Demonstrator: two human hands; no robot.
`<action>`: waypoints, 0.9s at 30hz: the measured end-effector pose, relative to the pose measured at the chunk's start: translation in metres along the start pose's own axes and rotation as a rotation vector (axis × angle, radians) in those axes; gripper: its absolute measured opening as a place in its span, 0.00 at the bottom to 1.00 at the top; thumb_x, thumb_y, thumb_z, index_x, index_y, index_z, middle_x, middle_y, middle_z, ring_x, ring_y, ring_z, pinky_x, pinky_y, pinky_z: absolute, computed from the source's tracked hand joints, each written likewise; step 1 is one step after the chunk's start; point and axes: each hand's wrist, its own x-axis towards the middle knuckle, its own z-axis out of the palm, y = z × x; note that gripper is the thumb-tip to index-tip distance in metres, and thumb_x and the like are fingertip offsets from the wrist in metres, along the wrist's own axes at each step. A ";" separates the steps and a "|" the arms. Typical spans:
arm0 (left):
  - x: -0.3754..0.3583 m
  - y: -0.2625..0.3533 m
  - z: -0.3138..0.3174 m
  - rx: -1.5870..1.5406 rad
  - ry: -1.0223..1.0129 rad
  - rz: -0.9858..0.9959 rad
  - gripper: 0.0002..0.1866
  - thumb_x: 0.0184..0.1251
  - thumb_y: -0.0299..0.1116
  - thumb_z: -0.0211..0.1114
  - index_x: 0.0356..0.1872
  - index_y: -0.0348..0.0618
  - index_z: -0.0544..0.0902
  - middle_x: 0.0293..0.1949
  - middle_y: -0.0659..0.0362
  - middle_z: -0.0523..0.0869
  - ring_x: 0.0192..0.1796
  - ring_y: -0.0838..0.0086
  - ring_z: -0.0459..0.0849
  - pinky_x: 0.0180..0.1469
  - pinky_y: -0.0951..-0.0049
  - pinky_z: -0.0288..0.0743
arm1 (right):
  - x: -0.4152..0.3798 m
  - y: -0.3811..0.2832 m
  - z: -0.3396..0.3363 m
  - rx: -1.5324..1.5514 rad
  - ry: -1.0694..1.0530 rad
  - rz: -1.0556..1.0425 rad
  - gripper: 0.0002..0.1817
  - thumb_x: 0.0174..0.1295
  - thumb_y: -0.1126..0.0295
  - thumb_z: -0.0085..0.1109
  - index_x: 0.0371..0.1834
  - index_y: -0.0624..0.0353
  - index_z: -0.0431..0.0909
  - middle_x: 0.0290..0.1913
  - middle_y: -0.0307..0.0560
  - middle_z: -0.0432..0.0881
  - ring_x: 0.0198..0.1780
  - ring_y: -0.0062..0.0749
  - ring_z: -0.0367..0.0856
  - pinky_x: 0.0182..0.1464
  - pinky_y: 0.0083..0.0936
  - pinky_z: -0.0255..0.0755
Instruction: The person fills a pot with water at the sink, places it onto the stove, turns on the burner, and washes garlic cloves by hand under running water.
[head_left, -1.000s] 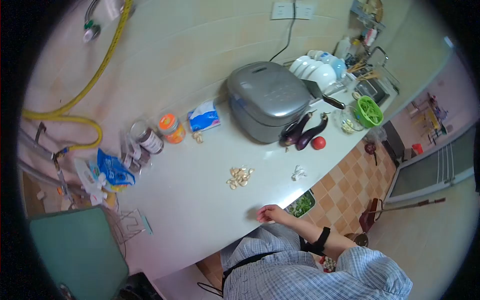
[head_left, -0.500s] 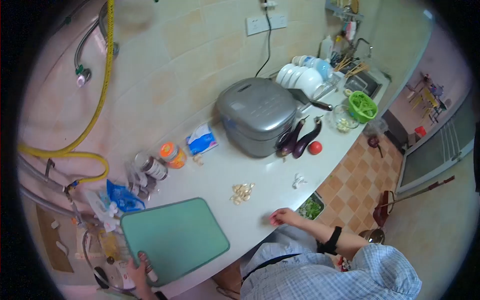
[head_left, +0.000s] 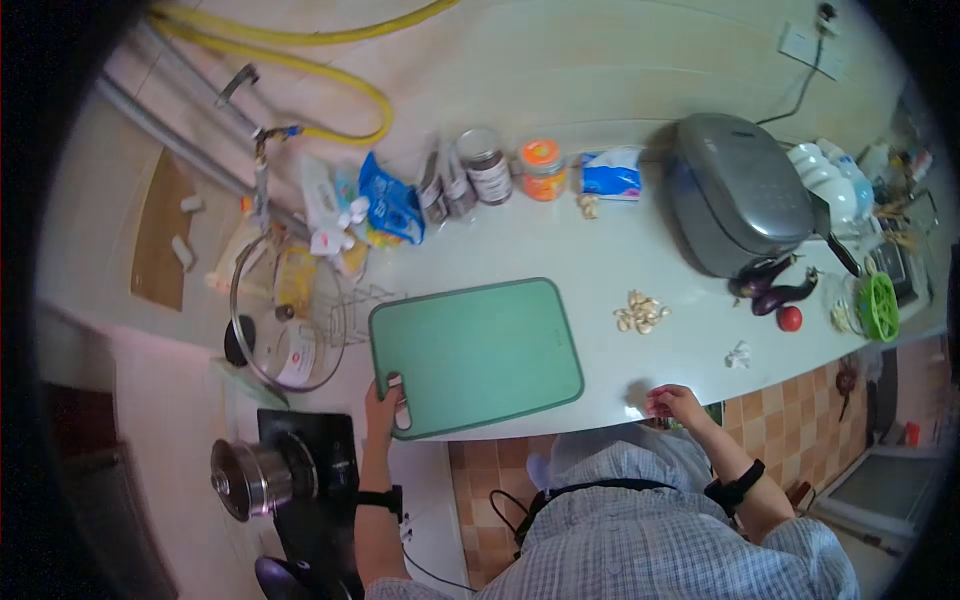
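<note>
A green cutting board (head_left: 475,350) lies on the white counter. My left hand (head_left: 383,408) grips it at the lower left corner, with fingers through the handle slot. My right hand (head_left: 678,402) hovers at the counter's front edge, its fingers curled together. Pinkish red shows at those fingertips, but whether they hold something is too small to tell. Peeled garlic cloves (head_left: 640,312) are heaped between the board and the rice cooker (head_left: 745,195). A small whitish clump (head_left: 738,355) sits to the right of my right hand.
Eggplants (head_left: 785,295), a tomato (head_left: 790,319) and a green basket (head_left: 880,308) stand at the right. Along the wall are an orange-lidded jar (head_left: 543,172), a dark jar (head_left: 486,168) and a blue packet (head_left: 612,176). A steel pot (head_left: 250,480) and glass lid (head_left: 290,320) are left.
The view has swung left, bringing the pot and stove area into sight. My left hand still holds the board's handle corner. My right hand stays curled near the counter edge.
</note>
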 end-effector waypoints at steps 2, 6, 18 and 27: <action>0.005 -0.023 -0.001 -0.084 -0.045 0.058 0.16 0.55 0.25 0.51 0.46 0.39 0.68 0.36 0.53 0.77 0.32 0.72 0.79 0.29 0.78 0.74 | 0.010 0.001 0.012 -0.030 -0.047 0.012 0.12 0.59 0.74 0.40 0.42 0.68 0.71 0.34 0.48 0.78 0.35 0.30 0.78 0.41 0.22 0.73; 0.013 -0.053 0.001 -0.001 -0.023 -0.015 0.14 0.54 0.31 0.54 0.42 0.40 0.68 0.36 0.51 0.77 0.35 0.67 0.78 0.34 0.73 0.73 | 0.022 0.011 0.036 -0.061 -0.150 -0.042 0.11 0.58 0.74 0.39 0.40 0.67 0.70 0.32 0.48 0.78 0.32 0.28 0.78 0.36 0.22 0.73; 0.051 -0.076 0.018 1.017 0.245 0.311 0.13 0.46 0.29 0.58 0.35 0.35 0.73 0.34 0.50 0.73 0.40 0.58 0.73 0.43 0.63 0.68 | 0.004 -0.002 0.065 -0.187 -0.170 -0.109 0.12 0.59 0.75 0.39 0.41 0.71 0.68 0.34 0.50 0.77 0.35 0.30 0.76 0.41 0.23 0.71; 0.079 -0.051 0.034 1.151 0.233 0.358 0.10 0.45 0.26 0.57 0.32 0.34 0.73 0.36 0.50 0.73 0.41 0.60 0.73 0.43 0.65 0.68 | 0.006 0.019 0.038 -0.166 -0.078 -0.113 0.12 0.60 0.72 0.42 0.41 0.69 0.70 0.33 0.49 0.78 0.34 0.29 0.77 0.40 0.21 0.73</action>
